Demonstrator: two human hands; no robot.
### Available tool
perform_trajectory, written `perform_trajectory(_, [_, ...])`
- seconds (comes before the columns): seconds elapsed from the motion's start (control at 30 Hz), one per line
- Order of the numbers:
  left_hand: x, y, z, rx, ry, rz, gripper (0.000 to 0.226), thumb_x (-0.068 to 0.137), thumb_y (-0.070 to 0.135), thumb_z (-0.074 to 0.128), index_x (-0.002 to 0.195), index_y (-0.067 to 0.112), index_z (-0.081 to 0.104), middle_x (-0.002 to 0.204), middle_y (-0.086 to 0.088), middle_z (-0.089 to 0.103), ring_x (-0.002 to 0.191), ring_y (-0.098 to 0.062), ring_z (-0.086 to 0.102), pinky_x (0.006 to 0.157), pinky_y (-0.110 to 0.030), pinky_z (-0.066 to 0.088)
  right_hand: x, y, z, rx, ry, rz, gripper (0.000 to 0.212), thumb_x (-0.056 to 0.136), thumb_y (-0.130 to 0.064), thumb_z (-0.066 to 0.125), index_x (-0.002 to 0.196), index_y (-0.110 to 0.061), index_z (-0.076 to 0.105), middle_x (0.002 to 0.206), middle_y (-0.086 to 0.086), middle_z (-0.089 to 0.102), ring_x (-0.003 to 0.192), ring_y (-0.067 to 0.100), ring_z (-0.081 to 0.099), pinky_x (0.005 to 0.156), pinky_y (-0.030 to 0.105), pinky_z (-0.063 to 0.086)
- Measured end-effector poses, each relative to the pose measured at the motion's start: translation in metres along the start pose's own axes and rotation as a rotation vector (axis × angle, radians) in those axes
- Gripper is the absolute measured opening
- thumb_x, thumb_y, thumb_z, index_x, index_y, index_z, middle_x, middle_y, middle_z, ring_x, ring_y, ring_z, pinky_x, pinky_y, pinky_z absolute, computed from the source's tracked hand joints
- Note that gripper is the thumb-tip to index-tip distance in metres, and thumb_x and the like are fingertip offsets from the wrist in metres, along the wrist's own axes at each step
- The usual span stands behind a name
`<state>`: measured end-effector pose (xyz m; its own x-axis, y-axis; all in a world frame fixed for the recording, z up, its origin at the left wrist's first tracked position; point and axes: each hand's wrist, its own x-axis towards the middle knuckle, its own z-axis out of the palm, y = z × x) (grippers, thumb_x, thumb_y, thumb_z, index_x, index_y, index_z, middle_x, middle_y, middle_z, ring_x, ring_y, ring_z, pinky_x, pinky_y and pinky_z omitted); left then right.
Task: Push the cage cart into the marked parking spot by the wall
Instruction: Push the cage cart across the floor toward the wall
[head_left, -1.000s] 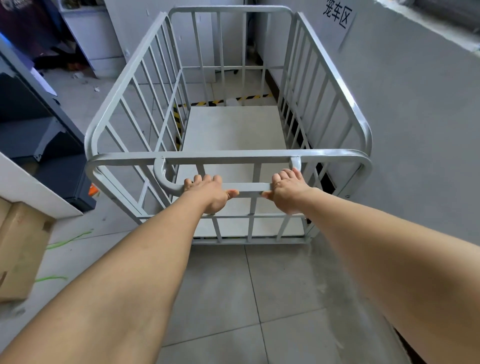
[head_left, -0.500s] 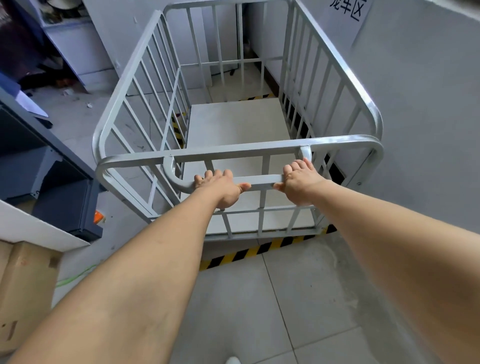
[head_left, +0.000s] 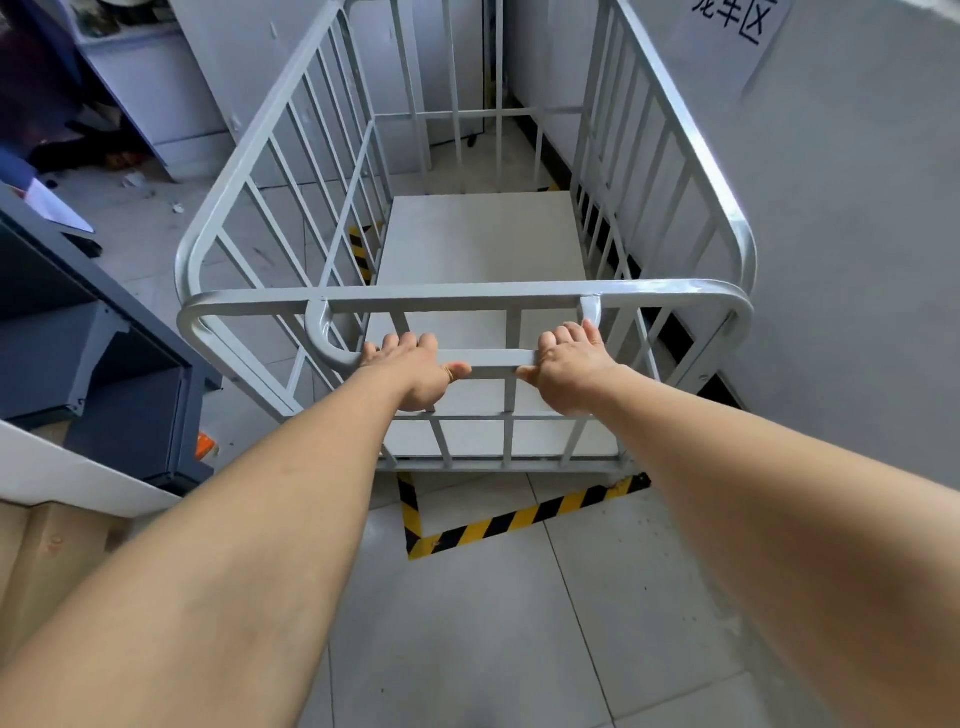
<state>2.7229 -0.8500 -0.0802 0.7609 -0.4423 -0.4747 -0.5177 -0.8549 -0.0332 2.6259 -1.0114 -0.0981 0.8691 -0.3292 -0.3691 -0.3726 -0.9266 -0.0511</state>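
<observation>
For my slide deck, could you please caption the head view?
Both hands, left hand and right hand, grip the cage cart handle past the striped floor tape.

Head camera looks steeply down, close over the cage cart (head_left: 467, 301)

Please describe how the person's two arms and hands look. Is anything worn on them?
Both forearms are bare, with no sleeves in view. The left hand and the right hand wear no gloves, and no ring, watch or bracelet shows on either. The fingernails look short.
</observation>
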Motion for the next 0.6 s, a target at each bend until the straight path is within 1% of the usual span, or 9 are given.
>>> perform_trajectory(0.27, [0.011,-0.026,-0.003,-0.002,0.011,0.011,0.068,0.098,0.058,0.023,0.145,0.01,0.028,0.153,-0.016,0.029,0.141,-0.033,0.024,0.116,-0.053,0.017,0.013,-0.024,-0.002,0.006,0.006,0.004,0.061,0.099,-0.052,0.024,0.139,-0.007,0.037,0.145,0.014,0.039,0.143,0.03,0.023,0.123,0.044,0.001])
perform_trajectory(0.47, [0.009,-0.034,-0.005,0.005,0.005,0.012,0.068,0.098,0.057,0.022,0.147,0.01,0.027,0.153,-0.016,0.028,0.141,-0.033,0.025,0.115,-0.05,0.019,0.012,-0.032,-0.004,0.007,0.016,-0.011,0.067,0.096,-0.058,0.028,0.141,-0.008,0.036,0.144,0.013,0.04,0.142,0.03,0.026,0.122,0.044,0.001])
perform_trajectory(0.6, [0.01,-0.031,-0.01,-0.02,-0.017,-0.007,0.068,0.099,0.054,0.029,0.149,0.009,0.026,0.155,-0.016,0.027,0.143,-0.033,0.023,0.117,-0.047,0.019,0.011,-0.034,-0.008,0.001,0.002,-0.031,0.069,0.095,-0.059,0.033,0.142,-0.009,0.037,0.143,0.012,0.043,0.14,0.03,0.029,0.121,0.044,0.003])
